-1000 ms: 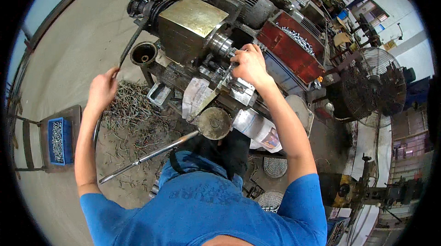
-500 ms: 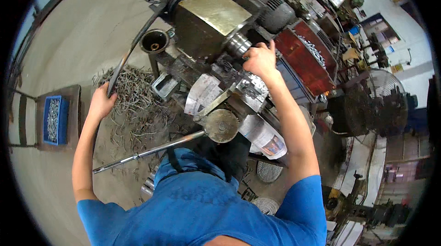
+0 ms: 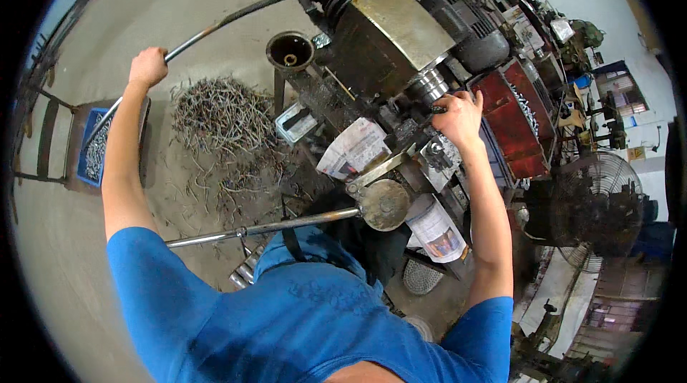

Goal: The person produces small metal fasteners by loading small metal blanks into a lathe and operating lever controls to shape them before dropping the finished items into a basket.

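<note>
My left hand point(image 3: 148, 67) is wrapped round a long metal lever point(image 3: 207, 32) that runs from the far end of a greasy lathe-like machine point(image 3: 379, 47) out to the left. The lever's free end passes behind my forearm. On the right, my right hand point(image 3: 459, 117) is at the mouth of the machine's shiny round spindle point(image 3: 429, 87). Its thumb and fingers are bent together and another finger sticks up; whatever they hold is hidden. Below this hand lies a metal tool slide point(image 3: 438, 158). A round plate point(image 3: 385, 204) with a second rod point(image 3: 265, 228) sits closer to me.
A heap of metal shavings point(image 3: 222, 115) covers the floor at left, near a blue bin point(image 3: 89, 165) of small metal parts. A red metal box point(image 3: 512, 122) of parts stands right of the spindle. Newspaper sheets point(image 3: 356, 148) lie on the machine. A fan point(image 3: 597, 204) stands far right.
My left hand has swung the lever farther away from me. My right hand stays beside the spindle. The whole view has shifted, so the machine sits more to the right.
</note>
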`<move>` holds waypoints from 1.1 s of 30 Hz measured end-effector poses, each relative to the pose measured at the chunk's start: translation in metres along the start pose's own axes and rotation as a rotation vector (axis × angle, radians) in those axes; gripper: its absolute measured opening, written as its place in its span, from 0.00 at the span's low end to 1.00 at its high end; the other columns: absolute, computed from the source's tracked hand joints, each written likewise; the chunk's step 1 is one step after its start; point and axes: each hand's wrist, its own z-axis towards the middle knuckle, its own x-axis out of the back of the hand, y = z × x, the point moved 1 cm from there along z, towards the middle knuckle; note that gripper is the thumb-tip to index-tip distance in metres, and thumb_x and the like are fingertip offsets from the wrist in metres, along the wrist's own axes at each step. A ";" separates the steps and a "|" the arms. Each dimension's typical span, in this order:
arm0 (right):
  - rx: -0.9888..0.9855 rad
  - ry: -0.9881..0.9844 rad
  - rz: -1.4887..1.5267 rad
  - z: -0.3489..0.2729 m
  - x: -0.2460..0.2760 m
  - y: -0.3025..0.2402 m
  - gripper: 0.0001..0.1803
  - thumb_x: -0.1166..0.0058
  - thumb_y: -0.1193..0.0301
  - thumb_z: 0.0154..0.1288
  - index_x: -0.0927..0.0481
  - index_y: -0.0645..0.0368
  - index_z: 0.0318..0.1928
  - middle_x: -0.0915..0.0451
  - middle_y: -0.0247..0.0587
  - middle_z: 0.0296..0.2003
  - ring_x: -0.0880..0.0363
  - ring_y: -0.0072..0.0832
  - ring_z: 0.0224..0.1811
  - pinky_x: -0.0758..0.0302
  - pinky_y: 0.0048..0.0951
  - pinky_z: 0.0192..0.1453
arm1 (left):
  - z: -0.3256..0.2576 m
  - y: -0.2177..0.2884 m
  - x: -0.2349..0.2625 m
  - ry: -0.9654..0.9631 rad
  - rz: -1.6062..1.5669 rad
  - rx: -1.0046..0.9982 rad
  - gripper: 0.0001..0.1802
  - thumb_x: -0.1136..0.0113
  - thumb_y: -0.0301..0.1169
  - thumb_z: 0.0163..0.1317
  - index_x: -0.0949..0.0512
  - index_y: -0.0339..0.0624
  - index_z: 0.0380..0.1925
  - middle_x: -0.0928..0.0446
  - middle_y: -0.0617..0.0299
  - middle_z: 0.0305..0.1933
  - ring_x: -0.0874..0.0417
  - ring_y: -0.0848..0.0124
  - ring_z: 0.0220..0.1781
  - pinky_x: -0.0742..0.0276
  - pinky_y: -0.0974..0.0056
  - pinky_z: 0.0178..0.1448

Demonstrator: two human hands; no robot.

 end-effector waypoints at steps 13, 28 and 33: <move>-0.311 0.198 0.253 -0.201 0.049 0.079 0.20 0.45 0.71 0.37 0.18 0.56 0.38 0.22 0.39 0.46 0.31 0.37 0.54 0.46 0.46 0.66 | -0.072 0.232 -0.132 -0.240 -0.667 -0.226 0.28 0.36 0.44 0.49 0.25 0.37 0.46 0.22 0.43 0.43 0.22 0.49 0.48 0.27 0.54 0.50; -1.237 -0.203 -0.125 -0.546 -0.051 0.159 0.33 0.43 0.67 0.35 0.24 0.55 0.51 0.22 0.47 0.47 0.27 0.43 0.53 0.39 0.45 0.62 | -0.045 0.247 -0.154 -0.268 -0.206 -0.375 0.23 0.38 0.41 0.48 0.24 0.49 0.46 0.20 0.53 0.40 0.20 0.55 0.45 0.24 0.54 0.49; -1.457 -0.177 -0.191 -0.605 -0.096 0.138 0.23 0.44 0.66 0.35 0.24 0.59 0.39 0.21 0.53 0.29 0.22 0.51 0.35 0.27 0.48 0.43 | -0.072 0.173 -0.181 -0.545 -0.344 -0.240 0.20 0.39 0.43 0.48 0.21 0.48 0.40 0.19 0.51 0.38 0.19 0.55 0.43 0.24 0.54 0.47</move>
